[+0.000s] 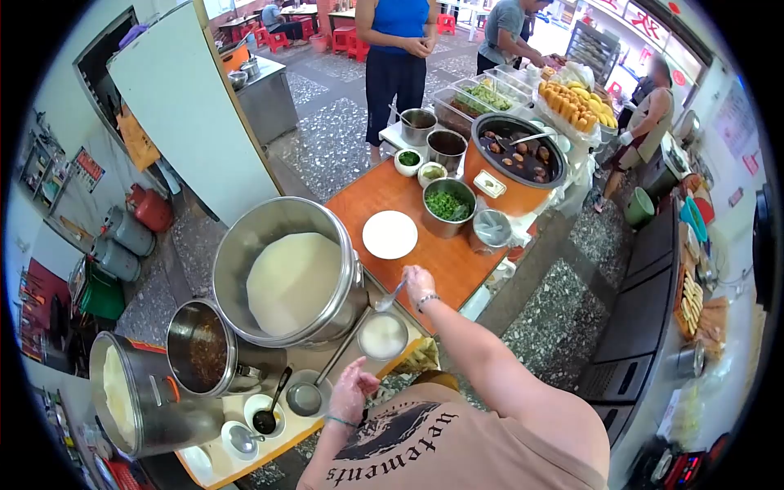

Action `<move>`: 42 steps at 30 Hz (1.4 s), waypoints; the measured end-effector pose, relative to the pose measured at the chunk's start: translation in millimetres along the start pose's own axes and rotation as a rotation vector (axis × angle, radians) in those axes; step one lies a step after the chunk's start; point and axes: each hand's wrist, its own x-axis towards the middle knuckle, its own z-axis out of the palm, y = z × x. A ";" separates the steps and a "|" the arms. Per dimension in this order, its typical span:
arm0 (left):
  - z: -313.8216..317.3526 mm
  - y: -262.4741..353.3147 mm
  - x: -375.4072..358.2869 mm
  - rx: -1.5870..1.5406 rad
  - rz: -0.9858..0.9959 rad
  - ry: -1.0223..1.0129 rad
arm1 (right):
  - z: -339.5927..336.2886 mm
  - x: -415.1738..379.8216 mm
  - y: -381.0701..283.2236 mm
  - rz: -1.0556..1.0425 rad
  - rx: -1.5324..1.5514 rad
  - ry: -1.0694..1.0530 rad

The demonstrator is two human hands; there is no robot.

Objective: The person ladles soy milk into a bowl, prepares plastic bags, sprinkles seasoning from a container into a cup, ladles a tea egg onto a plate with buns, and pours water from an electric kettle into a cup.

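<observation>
A spoon (385, 303) is grasped by its handle in the right hand (419, 282), and its tip is held just above the rim of a small steel pot of white liquid (382, 357), at seven o'clock from that hand. The left hand (354, 385) is held released, its fingers half curled; between eight and nine o'clock from it, close by, a long-handled steel ladle (304, 399) is laid. Farther out at eight o'clock, a black ladle (265, 422) is rested in a white bowl (250, 404).

At eleven o'clock from the right hand, a white plate (390, 234) is set on the orange tabletop (359, 192). At nine o'clock, a large steel stockpot (245, 237) is partly filled with a pale liquid. At one o'clock, chopped green herbs (447, 204) are held in a steel container (447, 227); beyond it, dark braised eggs (520, 149) are kept in an orange cooker (523, 200).
</observation>
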 end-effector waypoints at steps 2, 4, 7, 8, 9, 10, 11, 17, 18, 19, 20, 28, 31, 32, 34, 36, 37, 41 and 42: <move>-2.1 -8.0 -0.2 -0.002 -0.019 -0.013 | -10.0 7.6 -27.0 0.034 0.001 0.036; -7.0 -14.2 0.9 0.014 -0.056 -0.063 | -10.9 11.4 -36.5 0.067 0.045 0.078; -10.2 -15.4 -0.5 -0.042 -0.116 -0.058 | -13.1 12.6 -39.1 0.051 0.016 0.073; -12.1 -15.7 -1.2 -0.044 -0.118 -0.057 | -6.1 18.7 -25.4 0.051 0.023 0.073; -14.7 -15.9 -1.7 -0.053 -0.110 -0.046 | -7.7 13.8 -29.3 0.051 0.022 0.071; -16.8 -15.0 -2.0 -0.061 -0.100 -0.034 | -10.0 8.3 -35.7 0.076 0.053 0.059; -18.3 -13.5 -2.6 -0.063 -0.099 -0.032 | -10.8 4.3 -39.6 0.101 0.085 0.049; -20.4 -14.1 -3.1 -0.096 -0.070 -0.038 | -16.8 -19.3 -41.2 -0.030 -0.160 -0.027; -18.8 -12.5 -4.9 -0.089 -0.067 -0.031 | -13.8 -19.9 -32.8 -0.030 -0.161 -0.026; -17.1 -11.5 -5.1 -0.082 -0.064 -0.023 | -8.7 -19.3 -21.8 -0.115 -0.251 -0.027; -19.1 -12.9 -2.5 -0.088 -0.074 -0.018 | -4.9 -22.4 -7.0 -0.192 -0.344 -0.035; -40.8 -12.9 -13.7 -0.170 0.077 0.070 | 12.3 -86.7 56.9 0.431 0.291 -0.302; -38.6 -11.2 -20.2 -0.195 0.037 0.110 | 21.3 -88.3 65.5 0.634 0.372 -0.165; -38.0 -11.5 -20.9 -0.190 0.033 0.120 | 25.0 -80.0 74.9 0.426 0.246 0.053; -43.8 -15.0 -23.9 -0.197 0.035 0.134 | 25.2 -57.4 89.5 0.206 0.347 0.304; -57.5 -27.2 -21.3 -0.186 0.058 0.162 | 10.6 -49.8 63.1 0.349 0.614 0.252; -59.3 -30.9 -19.6 -0.191 0.060 0.160 | -1.8 -43.6 32.5 0.490 0.882 0.186; -50.4 -43.4 -14.5 -0.207 0.000 0.259 | 7.3 4.6 -2.0 0.755 1.148 -0.101; -45.8 -45.7 -12.0 -0.231 -0.024 0.270 | 18.4 16.3 -0.4 0.753 1.153 -0.105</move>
